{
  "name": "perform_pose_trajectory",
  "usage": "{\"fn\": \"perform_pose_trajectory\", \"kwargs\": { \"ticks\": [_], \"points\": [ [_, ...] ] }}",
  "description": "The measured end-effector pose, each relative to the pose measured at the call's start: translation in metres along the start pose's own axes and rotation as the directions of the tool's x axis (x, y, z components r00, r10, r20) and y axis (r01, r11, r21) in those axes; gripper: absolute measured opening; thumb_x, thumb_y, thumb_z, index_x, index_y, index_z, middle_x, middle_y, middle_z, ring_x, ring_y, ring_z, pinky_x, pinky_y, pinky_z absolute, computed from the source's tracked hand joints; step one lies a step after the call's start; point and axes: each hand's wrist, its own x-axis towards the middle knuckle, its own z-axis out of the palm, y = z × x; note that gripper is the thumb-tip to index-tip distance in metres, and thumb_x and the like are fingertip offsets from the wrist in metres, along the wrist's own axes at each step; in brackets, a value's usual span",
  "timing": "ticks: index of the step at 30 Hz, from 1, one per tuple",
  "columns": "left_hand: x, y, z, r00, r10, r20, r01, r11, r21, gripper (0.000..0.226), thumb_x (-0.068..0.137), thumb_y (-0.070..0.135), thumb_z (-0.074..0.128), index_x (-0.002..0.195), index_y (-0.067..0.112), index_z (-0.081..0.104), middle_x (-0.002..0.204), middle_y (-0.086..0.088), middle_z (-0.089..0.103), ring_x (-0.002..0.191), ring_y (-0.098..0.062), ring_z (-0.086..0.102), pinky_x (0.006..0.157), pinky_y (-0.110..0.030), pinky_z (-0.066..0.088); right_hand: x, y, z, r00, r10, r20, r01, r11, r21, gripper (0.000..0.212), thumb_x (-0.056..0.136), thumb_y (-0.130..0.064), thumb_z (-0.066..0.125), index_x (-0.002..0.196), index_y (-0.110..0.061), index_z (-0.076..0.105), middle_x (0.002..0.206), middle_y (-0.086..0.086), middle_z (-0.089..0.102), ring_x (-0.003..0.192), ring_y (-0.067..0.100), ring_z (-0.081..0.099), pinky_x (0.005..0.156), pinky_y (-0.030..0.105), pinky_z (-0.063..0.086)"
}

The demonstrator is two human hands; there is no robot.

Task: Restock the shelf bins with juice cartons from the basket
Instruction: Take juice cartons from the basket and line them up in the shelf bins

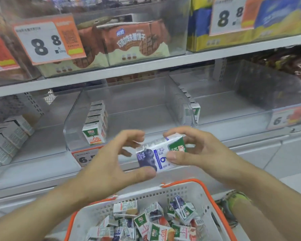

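A blueberry juice carton (pixel 156 154) lies on its side in the air in front of the middle shelf bin (pixel 129 108). My right hand (pixel 191 148) pinches its right end between thumb and fingers. My left hand (pixel 115 159) curls around its left end, thumb under the carton's lower corner. A row of orange juice cartons (pixel 95 126) stands along that bin's left wall. Below, a white basket (pixel 184 192) with orange rim holds several mixed juice cartons (pixel 156 223).
A left bin holds rows of cartons (pixel 5 138). The right bin (pixel 233 105) has a few cartons (pixel 195 110) at its left wall. Price tags (pixel 84 158) hang on the bin fronts. Biscuit boxes (pixel 129 44) fill the shelf above. A shoe (pixel 236 200) is beside the basket.
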Motion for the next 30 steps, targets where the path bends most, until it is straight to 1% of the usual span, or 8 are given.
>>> {"fn": "perform_pose_trajectory", "kwargs": {
  "ticks": [5,8,12,15,18,21,25,30],
  "points": [
    [0.058,0.016,0.014,0.986,0.145,-0.082,-0.13,0.978,0.166,0.07,0.071,0.071,0.069,0.129,0.036,0.05,0.121,0.021,0.058,0.116,0.003,0.054,0.094,-0.013,0.042,-0.015,-0.012,-0.058,0.947,-0.181,-0.266,0.199,0.979,0.042,0.052,0.065,-0.036,0.083,0.115,-0.029,0.069,0.11,0.011,0.072,0.095,0.027,0.073,0.089,0.036,0.058],
    [0.096,0.019,0.045,0.974,0.208,-0.089,-0.177,0.945,0.273,0.086,0.074,0.059,0.074,0.144,0.026,0.039,0.139,0.011,0.045,0.126,0.001,0.045,0.108,-0.02,0.038,-0.019,-0.015,-0.085,0.809,-0.322,-0.492,0.295,0.946,-0.134,0.054,0.068,-0.035,0.08,0.119,-0.027,0.065,0.105,0.004,0.074,0.094,0.02,0.072,0.085,0.028,0.058],
    [0.145,0.022,0.077,0.973,0.224,-0.059,-0.185,0.905,0.384,0.11,0.07,0.064,0.077,0.154,0.023,0.019,0.159,0.007,0.023,0.146,-0.013,0.025,0.12,-0.039,0.027,-0.007,-0.006,-0.117,0.663,-0.467,-0.584,0.296,0.881,-0.368,0.069,0.072,-0.033,0.083,0.135,-0.032,0.056,0.123,0.005,0.065,0.106,0.016,0.069,0.091,0.03,0.057],
    [0.16,0.015,0.088,0.984,0.174,-0.024,-0.154,0.919,0.363,0.113,0.068,0.068,0.076,0.154,0.023,0.017,0.16,0.011,0.018,0.146,-0.012,0.025,0.119,-0.039,0.028,0.009,-0.003,-0.138,0.7,-0.518,-0.491,0.267,0.828,-0.493,0.093,0.071,-0.024,0.09,0.147,-0.042,0.039,0.125,0.0,0.059,0.112,0.017,0.065,0.096,0.04,0.055],
    [0.164,0.007,0.091,0.981,0.191,-0.039,-0.166,0.923,0.347,0.113,0.065,0.07,0.077,0.153,0.028,0.019,0.16,0.014,0.018,0.145,-0.007,0.025,0.119,-0.036,0.03,0.031,-0.008,-0.152,0.832,-0.41,-0.373,0.13,0.798,-0.588,0.112,0.061,-0.019,0.096,0.146,-0.046,0.028,0.113,-0.013,0.058,0.105,0.009,0.064,0.09,0.037,0.056],
    [0.166,0.003,0.092,0.975,0.216,-0.058,-0.182,0.916,0.357,0.111,0.064,0.072,0.076,0.151,0.031,0.02,0.16,0.015,0.018,0.145,-0.007,0.026,0.118,-0.038,0.031,0.062,-0.009,-0.156,0.931,-0.251,-0.264,0.007,0.738,-0.675,0.095,0.052,-0.028,0.099,0.13,-0.037,0.046,0.114,-0.014,0.059,0.105,0.005,0.062,0.091,0.035,0.054],
    [0.166,0.002,0.092,0.97,0.232,-0.072,-0.193,0.916,0.352,0.111,0.063,0.076,0.074,0.15,0.035,0.019,0.16,0.019,0.017,0.144,-0.006,0.027,0.117,-0.039,0.032,0.092,-0.016,-0.158,0.964,-0.186,-0.188,-0.001,0.709,-0.706,0.081,0.051,-0.022,0.098,0.119,-0.03,0.055,0.114,-0.014,0.061,0.108,0.002,0.058,0.078,0.01,0.048],
    [0.166,0.0,0.093,0.968,0.24,-0.074,-0.203,0.92,0.337,0.109,0.063,0.075,0.074,0.149,0.039,0.017,0.159,0.024,0.014,0.144,-0.002,0.025,0.117,-0.04,0.032,0.091,-0.03,-0.169,0.989,-0.087,-0.117,-0.003,0.791,-0.612,0.077,0.054,-0.005,0.096,0.119,-0.026,0.06,0.116,-0.008,0.064,0.098,0.012,0.069,0.07,0.03,0.06]
  ]
}}
